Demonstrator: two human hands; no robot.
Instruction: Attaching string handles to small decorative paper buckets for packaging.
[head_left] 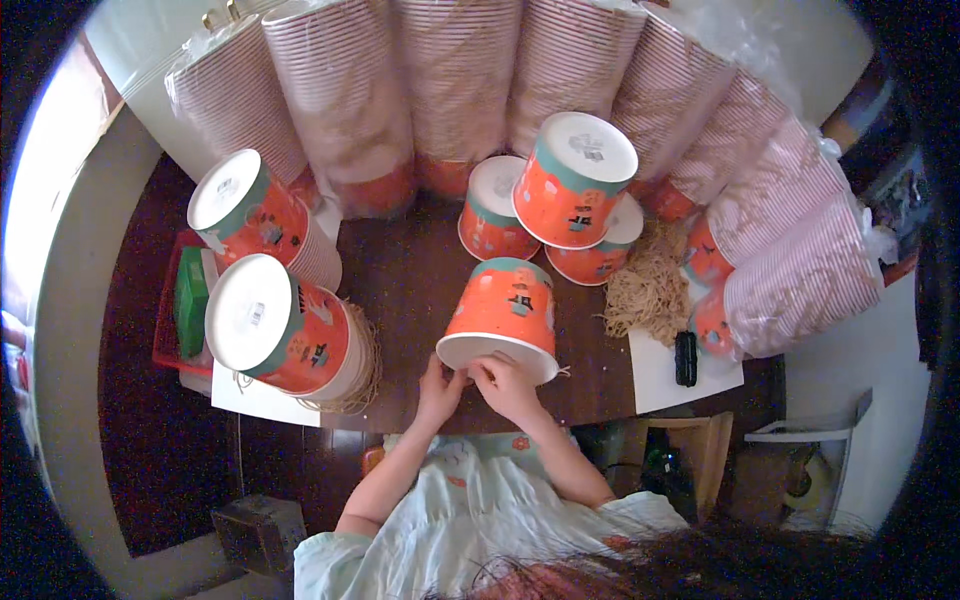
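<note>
An orange paper bucket (pixel 503 305) with a teal band lies tilted at the middle of the table's near edge, its white mouth facing me. At the near left of that rim my left hand (pixel 438 392) is closed, its fingertips partly hidden. Right beside it, my right hand (pixel 505 388) holds its thumb and fingers pinched together in front of the mouth. Whatever lies between those fingertips is too small to make out. A short bit of light string (pixel 565 371) sticks out at the bucket's right side.
Two stacks of buckets, one nearer (pixel 320 350) and one farther (pixel 268 225), lean at the left. Three upside-down buckets (pixel 575 190) are piled behind the middle. A heap of tan strings (pixel 648 285) and a black object (pixel 686 358) lie right. Plastic-wrapped bucket stacks (pixel 458 90) line the back.
</note>
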